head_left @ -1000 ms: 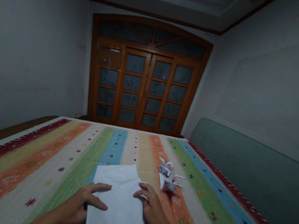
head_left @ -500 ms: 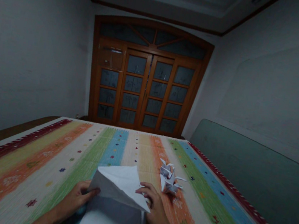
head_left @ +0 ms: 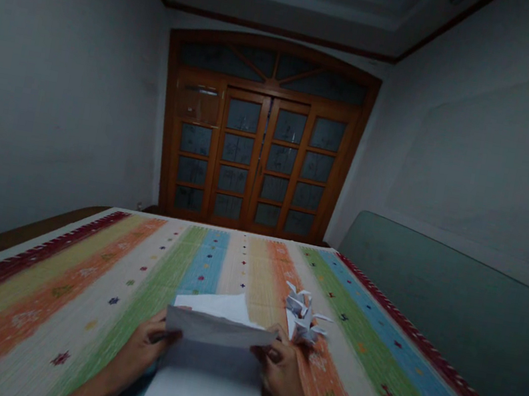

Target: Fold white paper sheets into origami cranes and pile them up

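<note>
The left hand (head_left: 139, 356) and right hand (head_left: 282, 380) are both closed in a pinch, thumbs and fingers gripping opposite ends of the folded upper edge of a sheet of white paper (head_left: 208, 378), which stands partly raised above a striped cotton dhurrie (head_left: 44, 330) while its lower part lies flat toward the wearer. The likeliest trouble sits at the right hand: its knuckles are just beside a folded paper origami figure (head_left: 304, 316), so a sideways drift of that hand could nudge or crush the spiky little model. The dhurrie is soft and gives poor backing, so any crease pressed here could wander or come out soft, and an uneven pull between the two pinches could skew the edge or buckle the sheet. The room is dim too — a pale fold line is hard to judge against white paper, making a misaligned edge easy to miss. No brand, label or readable writing shows anywhere: the visible paper looks blank, and the dhurrie carries only small stars and stripes, while the glazed wooden double doors (head_left: 256, 156) ahead bear nothing legible — just a small dark fitting too unclear to read
</note>
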{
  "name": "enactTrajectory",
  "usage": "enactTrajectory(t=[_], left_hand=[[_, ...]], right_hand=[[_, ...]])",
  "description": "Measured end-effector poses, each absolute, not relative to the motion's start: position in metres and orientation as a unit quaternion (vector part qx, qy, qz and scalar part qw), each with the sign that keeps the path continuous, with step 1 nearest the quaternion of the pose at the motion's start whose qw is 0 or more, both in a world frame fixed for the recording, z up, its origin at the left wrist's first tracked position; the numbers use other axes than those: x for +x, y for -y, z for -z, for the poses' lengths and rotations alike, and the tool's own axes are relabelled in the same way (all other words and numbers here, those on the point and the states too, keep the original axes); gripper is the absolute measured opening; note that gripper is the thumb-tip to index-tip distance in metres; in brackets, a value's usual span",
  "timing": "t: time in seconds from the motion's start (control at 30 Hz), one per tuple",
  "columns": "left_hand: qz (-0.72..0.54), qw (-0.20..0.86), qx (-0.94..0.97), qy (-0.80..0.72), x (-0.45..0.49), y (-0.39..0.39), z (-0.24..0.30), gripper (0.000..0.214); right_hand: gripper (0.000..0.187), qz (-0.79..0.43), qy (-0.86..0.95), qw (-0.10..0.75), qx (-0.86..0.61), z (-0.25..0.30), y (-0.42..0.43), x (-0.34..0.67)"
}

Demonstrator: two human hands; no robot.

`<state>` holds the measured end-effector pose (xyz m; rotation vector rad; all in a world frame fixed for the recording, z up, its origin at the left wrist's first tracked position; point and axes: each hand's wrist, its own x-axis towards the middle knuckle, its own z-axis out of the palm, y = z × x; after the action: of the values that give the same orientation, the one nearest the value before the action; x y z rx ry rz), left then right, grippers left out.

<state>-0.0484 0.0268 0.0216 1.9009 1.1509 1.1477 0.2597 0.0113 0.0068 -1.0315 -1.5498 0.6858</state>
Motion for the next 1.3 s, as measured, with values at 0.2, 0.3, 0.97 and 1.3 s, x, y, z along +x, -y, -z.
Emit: enactTrajectory(t=[0.2, 0.3, 0.97, 1.3], left_hand=[[-0.479, 0.295, 0.672, -0.481, -0.047, -0.029, -0.021, 0.055], [-0.472, 0.286, 0.666, -0.502, -0.046, -0.027, -0.023, 0.052], [-0.414, 0.227, 0.657, -0.588, -0.043, -0.023, -0.017, 0.032], [-0.352, 0.172, 0.707, -0.589, -0.043, -0.019, -0.015, 0.024]], right_hand=[[0.053, -0.285, 0.613, 0.564, -0.474, 0.002, -0.024, 0.263], [0.057, -0.275, 0.610, 0.564, -0.485, 0.004, -0.026, 0.265], [0.030, -0.148, 0.638, 0.454, -0.604, 0.016, -0.026, 0.267], [0.021, -0.094, 0.659, 0.369, -0.649, 0.013, -0.020, 0.262]])
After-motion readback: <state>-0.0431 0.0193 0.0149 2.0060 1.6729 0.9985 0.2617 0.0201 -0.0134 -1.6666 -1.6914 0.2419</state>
